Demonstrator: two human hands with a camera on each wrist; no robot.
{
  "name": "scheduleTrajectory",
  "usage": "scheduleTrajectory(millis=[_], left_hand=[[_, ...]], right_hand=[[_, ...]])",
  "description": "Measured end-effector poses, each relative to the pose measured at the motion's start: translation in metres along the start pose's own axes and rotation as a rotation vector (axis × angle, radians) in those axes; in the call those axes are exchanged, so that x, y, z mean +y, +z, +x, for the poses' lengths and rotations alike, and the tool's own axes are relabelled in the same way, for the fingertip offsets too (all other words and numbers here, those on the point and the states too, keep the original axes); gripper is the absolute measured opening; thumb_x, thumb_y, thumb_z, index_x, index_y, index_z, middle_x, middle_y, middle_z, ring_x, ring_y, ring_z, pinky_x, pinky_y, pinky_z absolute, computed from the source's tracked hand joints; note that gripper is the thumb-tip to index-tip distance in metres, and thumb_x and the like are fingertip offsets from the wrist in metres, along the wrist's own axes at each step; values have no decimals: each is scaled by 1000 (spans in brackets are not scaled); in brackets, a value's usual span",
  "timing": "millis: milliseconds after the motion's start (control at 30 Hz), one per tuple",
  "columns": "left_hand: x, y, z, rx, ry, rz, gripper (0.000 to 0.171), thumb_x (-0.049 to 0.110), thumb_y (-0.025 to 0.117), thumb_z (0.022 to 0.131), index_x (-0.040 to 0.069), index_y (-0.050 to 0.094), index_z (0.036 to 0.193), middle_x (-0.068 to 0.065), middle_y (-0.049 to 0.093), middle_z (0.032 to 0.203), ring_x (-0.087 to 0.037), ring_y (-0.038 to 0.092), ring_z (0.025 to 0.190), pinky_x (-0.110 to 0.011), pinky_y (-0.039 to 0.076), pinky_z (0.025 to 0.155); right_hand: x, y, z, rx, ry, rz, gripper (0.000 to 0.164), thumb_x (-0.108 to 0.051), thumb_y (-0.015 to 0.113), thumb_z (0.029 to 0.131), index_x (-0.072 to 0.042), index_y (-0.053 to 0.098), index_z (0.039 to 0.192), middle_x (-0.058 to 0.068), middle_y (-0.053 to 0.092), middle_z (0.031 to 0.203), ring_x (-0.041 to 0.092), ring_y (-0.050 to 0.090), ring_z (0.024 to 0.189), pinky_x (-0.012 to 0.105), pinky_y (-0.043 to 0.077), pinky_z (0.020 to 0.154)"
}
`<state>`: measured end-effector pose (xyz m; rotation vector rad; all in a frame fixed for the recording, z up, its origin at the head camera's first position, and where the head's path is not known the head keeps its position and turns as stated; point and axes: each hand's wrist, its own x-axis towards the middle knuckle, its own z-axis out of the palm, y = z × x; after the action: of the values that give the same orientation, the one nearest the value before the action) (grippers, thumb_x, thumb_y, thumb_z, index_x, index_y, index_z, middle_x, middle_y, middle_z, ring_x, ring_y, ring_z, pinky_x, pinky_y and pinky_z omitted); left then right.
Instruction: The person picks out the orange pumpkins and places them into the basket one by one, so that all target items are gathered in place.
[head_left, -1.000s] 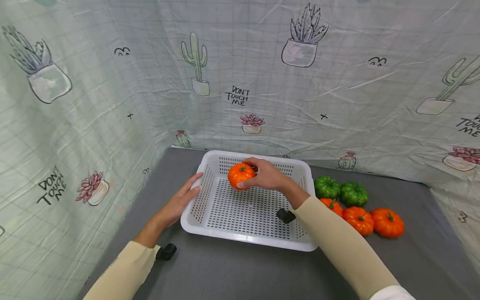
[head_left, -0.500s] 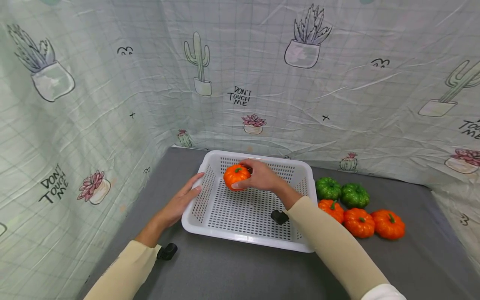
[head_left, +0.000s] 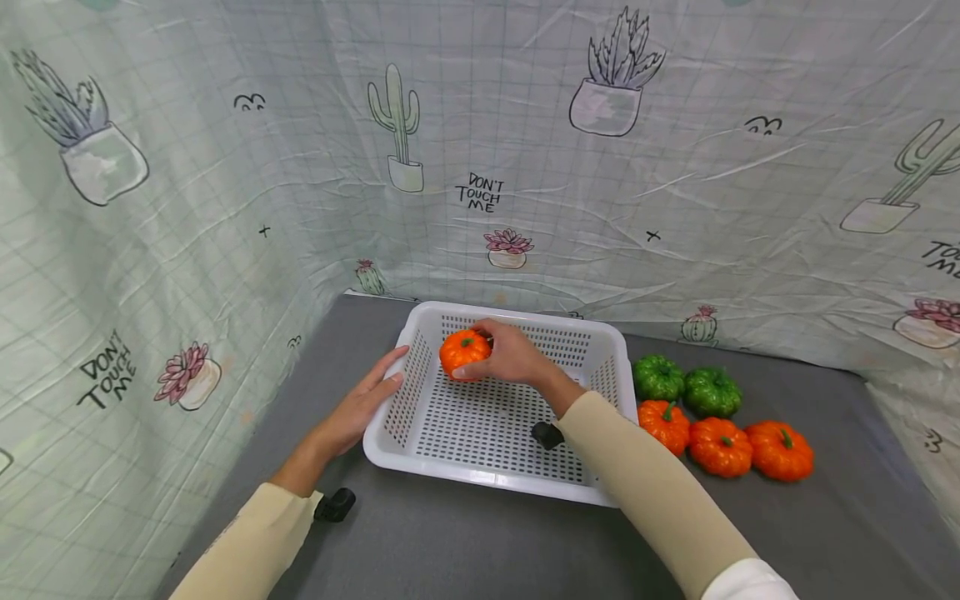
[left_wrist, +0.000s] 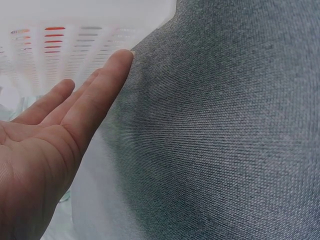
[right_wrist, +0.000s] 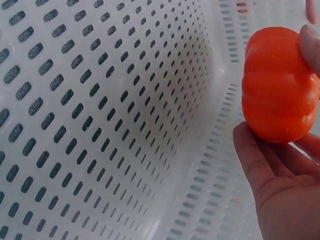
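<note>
My right hand (head_left: 516, 358) grips a small orange pumpkin (head_left: 461, 352) with a green stem, inside a white perforated plastic basket (head_left: 487, 477). The pumpkin is by the basket's back left corner, close over its floor. From the right wrist view, thumb and fingers lie on opposite sides of the ribbed orange pumpkin (right_wrist: 277, 87), beside the slotted wall. At the basket's left side, my left hand (head_left: 358, 412) rests against the outer wall, fingertips right at the rim. In the left wrist view, the fingers of that hand (left_wrist: 50, 145) reach out straight along the basket (left_wrist: 95, 15).
Right of the basket lie two green pumpkins (head_left: 712, 392) and three orange pumpkins (head_left: 720, 447) on the grey tabletop (head_left: 450, 542). A cactus-print cloth (head_left: 525, 167) hangs behind and to the left. Small black wrist cameras (head_left: 334, 505) sit on both sleeves.
My right hand has carried the orange pumpkin left and slightly down inside the basket, toward its left wall. The left hand has stayed at the basket's left side.
</note>
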<state>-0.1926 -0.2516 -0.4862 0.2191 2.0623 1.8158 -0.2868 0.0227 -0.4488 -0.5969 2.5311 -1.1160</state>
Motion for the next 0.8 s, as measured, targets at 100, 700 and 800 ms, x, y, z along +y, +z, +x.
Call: scheduleTrajectory(millis=[100,700,800], left_hand=[[0,0,0,6,-2,4,59,41,37,114,36,11,166,-22,30,166,-44,59,124,-41,59,87],[-2,-2,0,9,23,8,60,39,37,114,33,11,167,-26,31,166,-48,58,127,-43,60,89],[-1,-1,-1,10,21,20,61,40,37,114,32,10,168,-26,29,167,-48,58,128,-43,60,89]], right_hand=[[1,3,3,-7,6,-9,79,-41,89,81,-13,55,146,7,64,136,26,61,118,43,54,103],[5,18,14,-39,7,-51,84,-42,91,79,-8,56,147,10,63,140,27,59,119,44,52,107],[6,21,14,-52,1,-87,86,-45,90,80,-9,54,149,9,61,144,27,57,124,45,50,111]])
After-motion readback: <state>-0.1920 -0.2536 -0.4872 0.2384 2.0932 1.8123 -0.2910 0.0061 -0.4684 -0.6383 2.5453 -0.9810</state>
